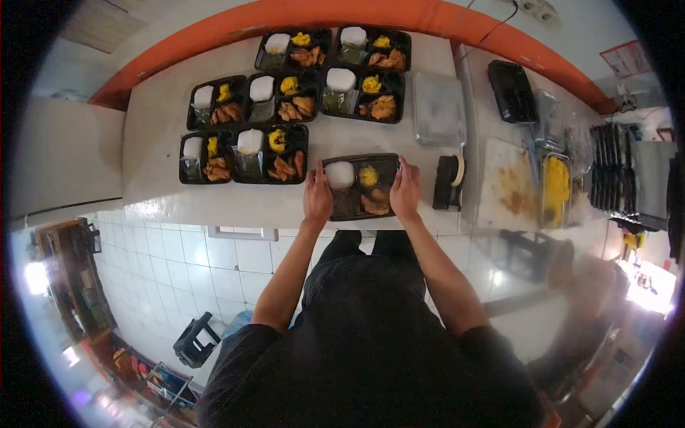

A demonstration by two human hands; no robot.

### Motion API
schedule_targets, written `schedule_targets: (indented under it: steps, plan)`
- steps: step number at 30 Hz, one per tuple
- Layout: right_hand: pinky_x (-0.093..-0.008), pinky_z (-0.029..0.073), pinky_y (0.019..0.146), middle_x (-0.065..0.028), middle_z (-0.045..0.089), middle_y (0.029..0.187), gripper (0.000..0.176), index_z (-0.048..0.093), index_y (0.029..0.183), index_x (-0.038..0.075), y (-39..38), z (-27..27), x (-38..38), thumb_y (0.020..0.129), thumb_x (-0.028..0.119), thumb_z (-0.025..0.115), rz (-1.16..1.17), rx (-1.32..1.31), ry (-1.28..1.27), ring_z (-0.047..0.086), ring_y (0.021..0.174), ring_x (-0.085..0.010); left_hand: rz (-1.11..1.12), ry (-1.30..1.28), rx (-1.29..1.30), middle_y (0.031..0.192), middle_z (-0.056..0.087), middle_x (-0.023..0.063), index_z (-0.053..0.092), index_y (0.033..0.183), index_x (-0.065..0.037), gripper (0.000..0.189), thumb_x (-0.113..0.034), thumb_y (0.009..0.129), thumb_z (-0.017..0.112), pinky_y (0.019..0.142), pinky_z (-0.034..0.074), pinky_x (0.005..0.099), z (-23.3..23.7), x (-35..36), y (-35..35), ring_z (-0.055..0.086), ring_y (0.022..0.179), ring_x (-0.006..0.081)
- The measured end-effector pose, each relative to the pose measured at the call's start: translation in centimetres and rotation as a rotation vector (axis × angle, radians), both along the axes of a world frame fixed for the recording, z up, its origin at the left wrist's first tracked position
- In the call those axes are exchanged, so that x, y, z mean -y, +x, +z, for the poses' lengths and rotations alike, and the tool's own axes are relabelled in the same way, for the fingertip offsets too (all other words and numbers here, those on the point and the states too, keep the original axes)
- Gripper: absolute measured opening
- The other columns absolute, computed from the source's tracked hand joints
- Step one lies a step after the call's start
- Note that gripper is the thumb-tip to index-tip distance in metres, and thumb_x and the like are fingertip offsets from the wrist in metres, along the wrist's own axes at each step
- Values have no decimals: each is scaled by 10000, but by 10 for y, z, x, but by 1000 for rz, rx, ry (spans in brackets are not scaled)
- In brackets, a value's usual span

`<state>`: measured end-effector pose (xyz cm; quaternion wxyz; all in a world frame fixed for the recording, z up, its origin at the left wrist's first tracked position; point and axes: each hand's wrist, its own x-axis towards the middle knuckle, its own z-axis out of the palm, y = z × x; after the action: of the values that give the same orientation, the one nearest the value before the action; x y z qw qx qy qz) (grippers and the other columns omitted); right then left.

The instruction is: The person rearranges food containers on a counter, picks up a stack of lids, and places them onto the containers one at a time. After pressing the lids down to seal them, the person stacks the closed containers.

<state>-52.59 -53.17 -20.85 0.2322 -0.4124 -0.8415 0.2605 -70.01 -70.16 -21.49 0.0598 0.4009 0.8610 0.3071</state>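
Both my hands hold one black meal box (pixel 360 187) at the near edge of the white table (pixel 278 207). My left hand (pixel 317 196) grips its left side and my right hand (pixel 405 189) its right side. Through what looks like a clear lid, white rice, yellow food and brown fried pieces show. To the left and beyond it stand several similar boxes, among them one close by (pixel 271 155) and one behind (pixel 362 95), each with rice, a green packet, yellow food and fried pieces.
Clear lids (pixel 439 107) lie right of the boxes, with a tape dispenser (pixel 448 183) nearer. Farther right are a stained board (pixel 510 182), a container of yellow food (pixel 556 187), a black tray (pixel 512 91) and stacked black trays (pixel 614 171). A dark stool (pixel 196 341) stands on the floor.
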Motion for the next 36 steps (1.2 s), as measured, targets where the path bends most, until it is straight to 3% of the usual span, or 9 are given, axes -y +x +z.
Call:
schedule_targets:
  steps: [5,12,16,21,23,24,26,27,36]
  plan:
    - [-473,469,842,-205,528,1103,452,434,1406,86,8,3,2,962,20,490,40,-33,-57,549,999,-398,-18,37,-21,1056,531,298,275,1523,-111,551,-126,1002,455,606,487,525,6,3,2,579,807,469]
    - [-477,475,850,-222,523,1166,403,416,1356,-21,30,11,35,977,87,496,-41,-52,46,526,1072,-395,83,13,73,1058,542,285,283,1531,-190,534,-174,1022,444,594,489,525,1,9,13,583,768,462]
    - [-497,488,800,-259,546,1160,355,461,1277,-43,44,-10,53,1007,186,484,-195,-47,-181,569,997,-438,130,73,133,1090,568,290,315,1498,-91,503,-199,1026,452,701,485,534,-2,12,19,592,824,473]
    - [-499,488,750,-254,614,975,316,571,1098,-30,43,-16,48,1012,261,480,-206,-61,-81,604,883,-444,164,71,257,1124,573,295,388,1387,26,471,-263,1025,477,842,459,522,3,46,51,596,852,471]
    - [-498,488,730,-243,631,896,318,597,1042,-26,40,-15,51,1011,270,483,-237,-29,-123,613,848,-439,196,-99,650,1054,576,233,428,1292,48,461,-303,1010,530,783,541,486,17,61,59,622,821,362]
    - [-498,485,703,-231,628,837,324,606,1014,-23,41,-15,51,1010,279,486,-247,-29,-154,615,803,-435,199,-102,650,1054,576,233,428,1292,48,461,-303,1010,530,783,541,486,13,66,63,622,821,362]
    - [-497,482,676,-220,624,778,333,614,986,-20,41,-15,51,1008,287,489,-251,-30,-186,618,758,-431,440,306,1163,962,548,147,448,1207,69,467,-316,984,589,685,614,409,2,71,69,606,812,222]
    - [-492,478,657,-211,615,735,356,615,967,-22,41,-13,51,1009,309,490,-271,-30,-257,620,723,-422,439,395,1161,910,517,93,465,1137,80,450,-310,970,616,627,637,340,-1,72,69,585,821,151]
    - [-392,423,572,-138,532,588,566,571,713,-20,36,-3,56,976,480,539,-437,-121,-301,511,540,-245,435,537,1282,911,560,35,549,1000,-26,274,-296,990,593,762,610,375,-8,78,70,615,843,150]
